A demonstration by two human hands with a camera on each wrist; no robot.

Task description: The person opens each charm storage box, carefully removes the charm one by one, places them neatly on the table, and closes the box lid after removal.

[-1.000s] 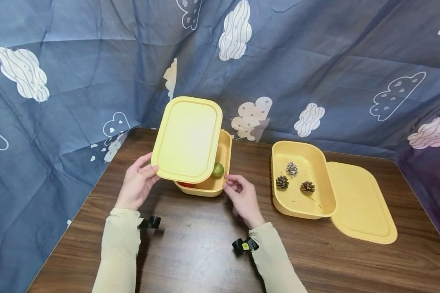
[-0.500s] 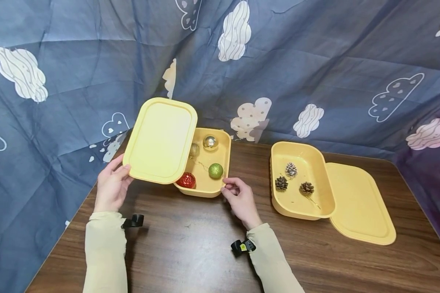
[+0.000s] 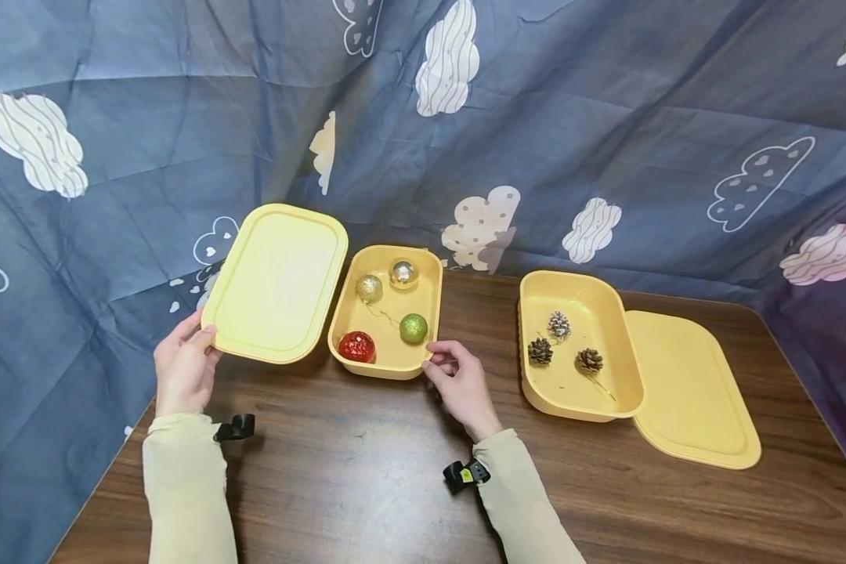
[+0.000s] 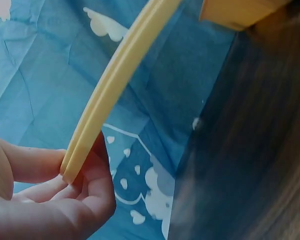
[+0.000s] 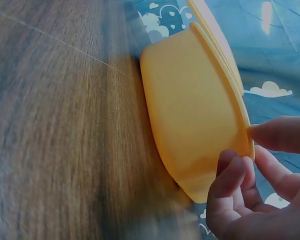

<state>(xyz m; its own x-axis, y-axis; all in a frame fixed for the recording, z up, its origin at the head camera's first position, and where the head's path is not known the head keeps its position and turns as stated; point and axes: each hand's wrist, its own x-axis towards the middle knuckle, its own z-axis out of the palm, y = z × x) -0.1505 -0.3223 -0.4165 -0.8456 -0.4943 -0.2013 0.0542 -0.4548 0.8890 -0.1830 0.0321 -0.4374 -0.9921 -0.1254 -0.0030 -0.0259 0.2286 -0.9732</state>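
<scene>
My left hand [image 3: 186,368] pinches the near-left corner of a yellow lid [image 3: 276,282], thumb on one face and fingers under the other; the left wrist view shows the lid [image 4: 115,80] edge-on, tilted. Beside it stands a yellow container [image 3: 388,370], uncovered. Inside lie a red ball ornament [image 3: 356,347], a green glitter one [image 3: 413,328], a gold glitter one [image 3: 369,288] and a shiny gold one [image 3: 403,273]. At the container's near-right corner my right hand [image 3: 465,384] pinches the rim, seen close on the container wall [image 5: 195,100] in the right wrist view.
A second yellow container [image 3: 585,409] on the right holds a frosted pine cone [image 3: 559,325] and two brown pine cones [image 3: 589,361]. Another yellow lid [image 3: 705,392] lies partly against it on the wooden table [image 3: 366,486]. A blue cloud-patterned cloth [image 3: 578,94] hangs behind.
The lid has moved left and slightly lower with my left hand, off from over the container. All the ornaments inside are now uncovered. My right hand has stayed at the rim.
</scene>
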